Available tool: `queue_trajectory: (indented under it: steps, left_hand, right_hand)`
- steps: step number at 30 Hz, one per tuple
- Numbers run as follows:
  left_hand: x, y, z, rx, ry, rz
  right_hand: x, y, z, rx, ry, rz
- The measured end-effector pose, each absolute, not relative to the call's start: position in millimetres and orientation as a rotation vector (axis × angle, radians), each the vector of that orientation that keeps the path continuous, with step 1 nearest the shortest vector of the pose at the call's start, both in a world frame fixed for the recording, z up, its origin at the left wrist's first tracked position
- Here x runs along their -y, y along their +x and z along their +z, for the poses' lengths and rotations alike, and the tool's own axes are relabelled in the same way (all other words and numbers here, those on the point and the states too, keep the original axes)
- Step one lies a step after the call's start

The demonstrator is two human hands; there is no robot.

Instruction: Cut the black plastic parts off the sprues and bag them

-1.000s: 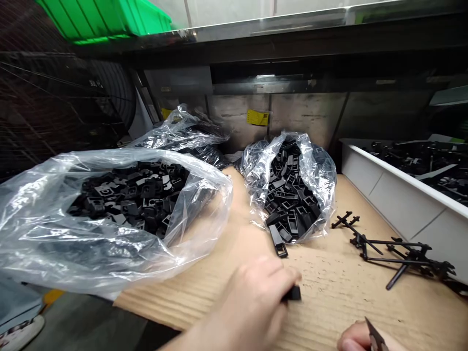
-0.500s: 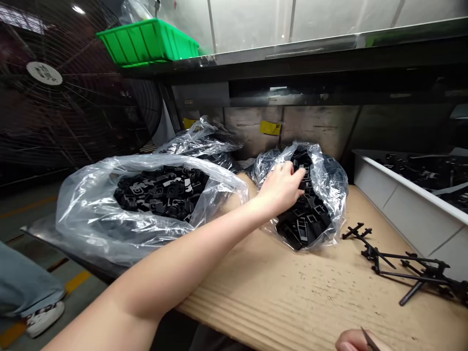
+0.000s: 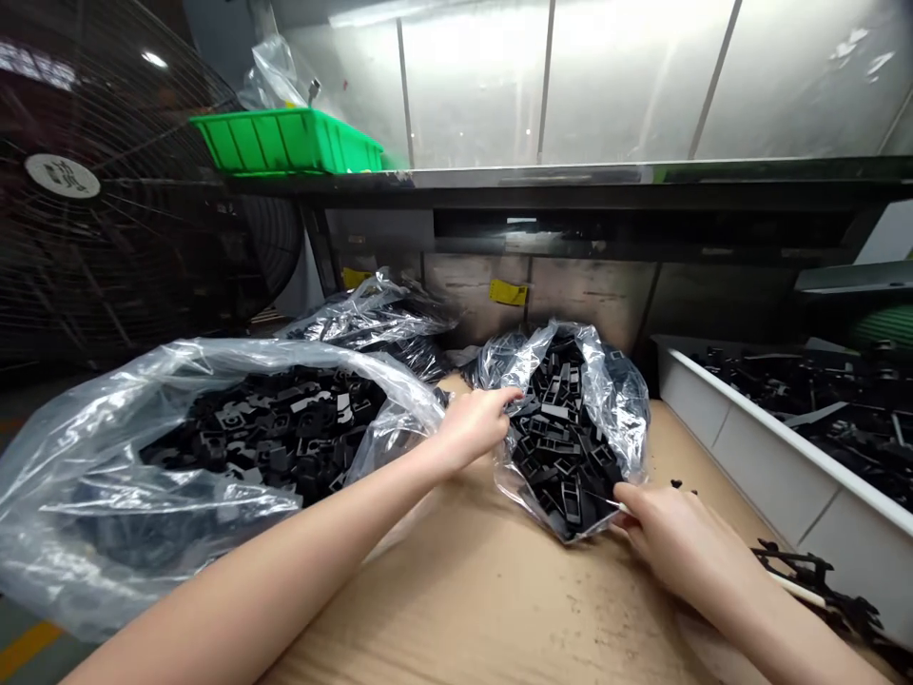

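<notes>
A clear plastic bag stands open in the middle of the table, full of small black plastic parts shaped like little frames. My left hand is closed at its left rim, fingertips pinching the film. At the bag's front right corner is my right hand, closed around a thin pointed tool. The tool's fine tip points left over the parts, and a pale shaft shows behind the hand. Its exact kind is unclear. The right fingers are close against the bag's edge.
Left of my arm lies a larger open plastic bag of black parts, with another bag behind it. A white bin of black parts borders the right, black sprues beside it. Overhead runs a shelf with a green basket.
My left hand has moved from over the black parts to the bag's left rim. My right hand has come up from the bottom edge to the bag's front right corner. The view has shifted.
</notes>
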State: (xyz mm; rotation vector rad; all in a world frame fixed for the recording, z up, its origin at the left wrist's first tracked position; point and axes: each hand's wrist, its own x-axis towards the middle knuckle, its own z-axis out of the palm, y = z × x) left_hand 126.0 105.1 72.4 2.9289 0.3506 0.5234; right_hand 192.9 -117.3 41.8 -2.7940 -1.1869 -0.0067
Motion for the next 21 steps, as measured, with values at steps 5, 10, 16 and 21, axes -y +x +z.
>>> queue_trajectory:
  steps: [5,10,16,21]
  left_hand:
    - [-147,158,115,-0.538,2.844,0.772]
    - [-173,203,182,-0.694,2.71,1.043]
    - [-171,200,210,-0.716,2.744,1.112]
    - [-159,152,137,-0.649,3.031,0.632]
  right_hand:
    - [106,239,76,0.995,-2.837,-0.12]
    - [89,290,167,0.712,-2.833,-0.51]
    - [88,277,195,0.604,-2.783,-0.625]
    - [104,240,120,0.755,-2.892,-0.122]
